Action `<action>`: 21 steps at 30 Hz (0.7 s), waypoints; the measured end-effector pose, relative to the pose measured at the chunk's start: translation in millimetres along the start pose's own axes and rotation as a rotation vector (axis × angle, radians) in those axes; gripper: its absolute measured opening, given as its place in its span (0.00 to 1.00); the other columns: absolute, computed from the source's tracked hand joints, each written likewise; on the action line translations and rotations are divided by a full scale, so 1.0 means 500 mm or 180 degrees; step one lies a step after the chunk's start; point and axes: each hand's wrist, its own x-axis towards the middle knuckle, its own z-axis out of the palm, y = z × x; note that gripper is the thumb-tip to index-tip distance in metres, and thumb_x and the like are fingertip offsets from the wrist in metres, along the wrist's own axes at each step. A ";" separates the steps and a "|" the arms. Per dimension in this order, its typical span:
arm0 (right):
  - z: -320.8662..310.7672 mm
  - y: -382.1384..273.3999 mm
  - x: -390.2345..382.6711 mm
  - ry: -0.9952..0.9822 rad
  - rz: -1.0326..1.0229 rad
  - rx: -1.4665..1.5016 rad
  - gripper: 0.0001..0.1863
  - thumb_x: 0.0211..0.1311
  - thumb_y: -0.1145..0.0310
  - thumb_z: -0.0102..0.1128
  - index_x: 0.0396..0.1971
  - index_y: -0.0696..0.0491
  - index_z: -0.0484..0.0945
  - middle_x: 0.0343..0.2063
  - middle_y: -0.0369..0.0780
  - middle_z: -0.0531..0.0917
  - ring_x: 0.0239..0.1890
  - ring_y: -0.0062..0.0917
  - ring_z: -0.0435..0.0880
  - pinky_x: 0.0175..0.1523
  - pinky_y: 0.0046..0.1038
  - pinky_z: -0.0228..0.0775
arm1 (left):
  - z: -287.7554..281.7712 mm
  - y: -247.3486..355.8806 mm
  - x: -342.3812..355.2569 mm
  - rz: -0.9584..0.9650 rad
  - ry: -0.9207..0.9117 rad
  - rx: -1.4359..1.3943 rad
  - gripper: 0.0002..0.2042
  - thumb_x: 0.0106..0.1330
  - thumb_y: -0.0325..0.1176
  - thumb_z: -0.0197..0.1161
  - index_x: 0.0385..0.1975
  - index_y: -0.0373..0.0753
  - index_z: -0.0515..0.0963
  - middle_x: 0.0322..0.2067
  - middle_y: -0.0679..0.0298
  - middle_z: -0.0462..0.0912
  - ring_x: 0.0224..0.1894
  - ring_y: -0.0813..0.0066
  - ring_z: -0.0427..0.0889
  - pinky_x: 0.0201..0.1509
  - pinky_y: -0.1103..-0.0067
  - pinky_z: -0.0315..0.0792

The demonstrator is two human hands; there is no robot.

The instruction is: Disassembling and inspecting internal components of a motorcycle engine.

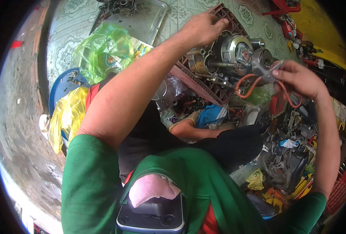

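Observation:
At the far side, my left hand (206, 28) is closed over the upper left end of a reddish-brown plastic crate (202, 87); its fingertips are partly hidden. On the crate lies a metal engine (216, 62) with a round clutch drum (236, 48) facing up. My right hand (300, 80) grips a pair of scissors (267, 74) with orange handles near the pivot, thumb on the metal. The scissors' handles are spread apart, and they hang in front of the engine's right side, over a round metal part (262, 58).
Left of the crate lie a green plastic bag (104, 48) and a metal tray (145, 19). A yellow bag (68, 115) hangs over a blue basin (57, 86) holding small parts. Tools and loose parts (286, 136) crowd the right. My bent leg (239, 144) is below the crate.

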 end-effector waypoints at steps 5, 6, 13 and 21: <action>0.042 0.092 -0.003 -0.0010 0.0256 0.0607 0.19 0.67 0.59 0.60 0.49 0.56 0.75 0.25 0.32 0.79 0.22 0.15 0.78 0.26 0.17 0.69 | -0.012 -0.010 -0.010 -0.0063 0.0031 0.0166 0.27 0.68 0.56 0.52 0.50 0.38 0.81 0.40 0.46 0.84 0.49 0.51 0.82 0.57 0.65 0.72; 0.048 0.103 -0.003 -0.0011 0.0253 0.0630 0.19 0.67 0.59 0.60 0.49 0.56 0.75 0.25 0.32 0.79 0.22 0.15 0.78 0.26 0.17 0.69 | -0.013 -0.010 -0.010 0.0032 0.0039 0.0139 0.28 0.68 0.57 0.54 0.49 0.36 0.80 0.39 0.47 0.84 0.46 0.55 0.83 0.53 0.67 0.73; 0.063 0.114 0.002 0.0578 -0.0564 0.0966 0.15 0.66 0.63 0.62 0.48 0.54 0.77 0.23 0.29 0.76 0.21 0.10 0.72 0.24 0.14 0.60 | -0.012 -0.007 -0.012 -0.0013 0.0077 0.0093 0.26 0.66 0.56 0.55 0.49 0.39 0.82 0.41 0.47 0.84 0.49 0.51 0.82 0.57 0.65 0.72; 0.045 0.093 0.024 0.1123 -0.0729 0.0096 0.12 0.64 0.66 0.64 0.44 0.54 0.79 0.23 0.28 0.77 0.23 0.08 0.72 0.23 0.14 0.61 | -0.004 -0.012 -0.004 0.0107 0.0082 0.0094 0.26 0.64 0.56 0.58 0.49 0.39 0.82 0.39 0.48 0.85 0.47 0.52 0.83 0.56 0.65 0.73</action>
